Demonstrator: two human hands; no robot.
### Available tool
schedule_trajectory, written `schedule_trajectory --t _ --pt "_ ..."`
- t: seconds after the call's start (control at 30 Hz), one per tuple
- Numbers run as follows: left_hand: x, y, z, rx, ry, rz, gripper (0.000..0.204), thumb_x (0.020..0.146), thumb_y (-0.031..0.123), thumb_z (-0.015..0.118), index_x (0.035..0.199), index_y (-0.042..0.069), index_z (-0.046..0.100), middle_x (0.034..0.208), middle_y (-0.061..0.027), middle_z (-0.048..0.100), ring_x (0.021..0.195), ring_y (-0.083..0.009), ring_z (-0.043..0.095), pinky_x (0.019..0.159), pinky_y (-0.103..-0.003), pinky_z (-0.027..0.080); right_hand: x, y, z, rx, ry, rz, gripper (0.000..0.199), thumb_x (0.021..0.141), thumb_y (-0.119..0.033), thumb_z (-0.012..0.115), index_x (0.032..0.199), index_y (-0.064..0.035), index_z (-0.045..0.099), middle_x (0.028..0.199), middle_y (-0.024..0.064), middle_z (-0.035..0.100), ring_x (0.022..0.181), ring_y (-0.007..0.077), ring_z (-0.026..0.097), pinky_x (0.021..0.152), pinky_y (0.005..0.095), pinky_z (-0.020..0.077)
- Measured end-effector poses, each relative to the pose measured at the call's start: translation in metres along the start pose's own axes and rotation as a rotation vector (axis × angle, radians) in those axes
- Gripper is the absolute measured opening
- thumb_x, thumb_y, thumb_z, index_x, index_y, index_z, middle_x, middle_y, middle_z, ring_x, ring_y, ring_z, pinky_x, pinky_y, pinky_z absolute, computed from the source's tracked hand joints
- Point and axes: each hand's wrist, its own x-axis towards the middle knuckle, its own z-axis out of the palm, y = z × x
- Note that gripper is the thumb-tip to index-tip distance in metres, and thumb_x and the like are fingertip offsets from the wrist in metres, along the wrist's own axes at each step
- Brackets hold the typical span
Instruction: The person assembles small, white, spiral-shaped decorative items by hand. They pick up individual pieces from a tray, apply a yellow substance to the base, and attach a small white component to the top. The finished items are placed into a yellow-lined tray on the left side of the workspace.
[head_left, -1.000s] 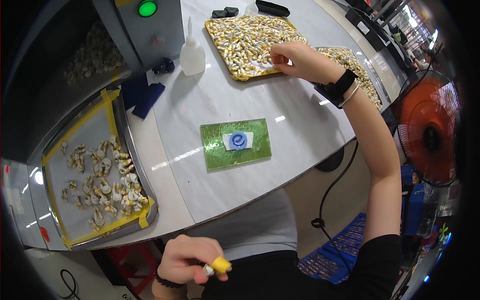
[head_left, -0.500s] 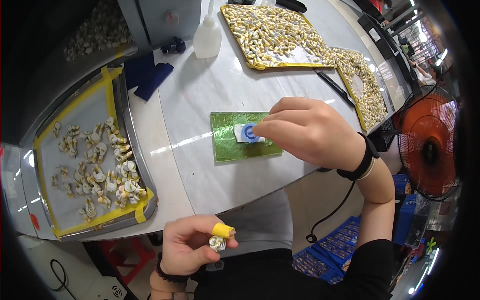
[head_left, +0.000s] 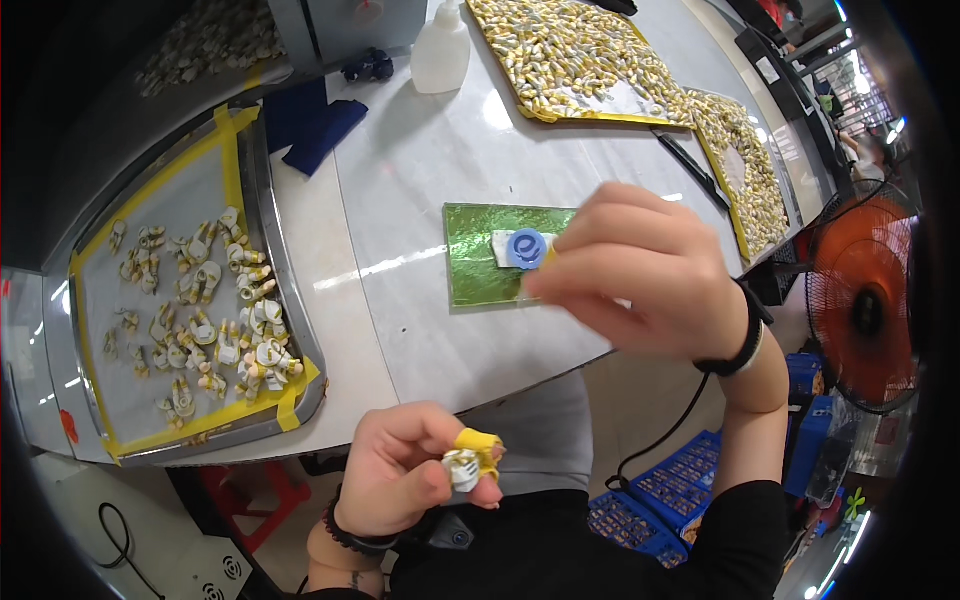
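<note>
My left hand [head_left: 415, 470], near the table's front edge, pinches a small white figurine piece [head_left: 463, 470] between thumb and fingers. Yellow tape [head_left: 478, 440] wraps one of its fingertips. My right hand [head_left: 640, 275] hangs over the right part of a green glass plate [head_left: 475, 285], fingers curled together in a pinch. Motion blurs its fingertips, and whatever they hold is hidden. Just left of those fingers, a round blue cap-like disc [head_left: 526, 248] sits on a white pad [head_left: 502, 250] on the plate.
At left, a yellow-taped tray [head_left: 305, 400] holds several white-and-yellow pieces. Two trays of small yellow-and-white parts [head_left: 580, 60] [head_left: 745, 170] lie at the back right, beside a black pen-like tool [head_left: 692, 170]. A white bottle [head_left: 440, 55] and dark blue cloth [head_left: 325, 135] stand behind. An orange fan [head_left: 865, 300] is at right.
My right hand has drawn back from the blue disc, toward me and to the right. My left hand has risen slightly, turning the figurine piece. The whole view has shifted a little.
</note>
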Motion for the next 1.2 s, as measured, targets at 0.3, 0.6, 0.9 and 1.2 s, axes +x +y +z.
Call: schedule_trajectory --t 0.3,0.6,0.9,1.2 --pt "0.011 -0.002 0.004 -0.212 -0.139 -0.175 0.041 0.086 0.033 0.064 0.097 -0.005 0.055 0.080 -0.0121 0.063 0.068 -0.0157 0.063 0.062 -0.028 0.053 0.007 -0.039 0.018 0.480 0.194 -0.081 0.014 0.069 -0.002 0.070 0.083 -0.0018 0.070 0.075 0.0057 0.061 0.064 0.0181 0.057 0.054 0.0259 0.0473" --pt "0.015 -0.009 0.005 -0.282 -0.204 -0.193 0.041 0.087 0.030 0.062 0.108 -0.005 0.054 0.088 -0.0105 0.061 0.074 -0.0158 0.061 0.063 -0.029 0.052 0.006 -0.033 0.023 0.462 0.132 -0.175 0.011 0.072 -0.003 0.068 0.082 0.0006 0.068 0.079 0.0072 0.061 0.066 0.0182 0.058 0.056 0.0255 0.0489" --pt "0.016 -0.006 0.005 -0.206 -0.227 -0.159 0.038 0.087 0.024 0.062 0.109 -0.006 0.054 0.093 -0.0110 0.061 0.080 -0.0151 0.061 0.072 -0.028 0.050 0.003 -0.035 0.019 0.430 0.131 -0.163 0.012 0.071 -0.004 0.068 0.083 0.0001 0.069 0.079 0.0076 0.062 0.066 0.0183 0.058 0.056 0.0250 0.0490" --pt "0.012 -0.002 0.016 0.321 0.010 0.407 0.030 0.077 0.003 0.072 0.102 -0.008 0.058 0.095 -0.0130 0.063 0.088 -0.0170 0.061 0.080 -0.029 0.048 0.000 -0.049 0.010 0.264 0.205 -0.146 0.014 0.067 -0.004 0.070 0.081 -0.0008 0.069 0.079 0.0072 0.063 0.065 0.0173 0.056 0.054 0.0235 0.0477"
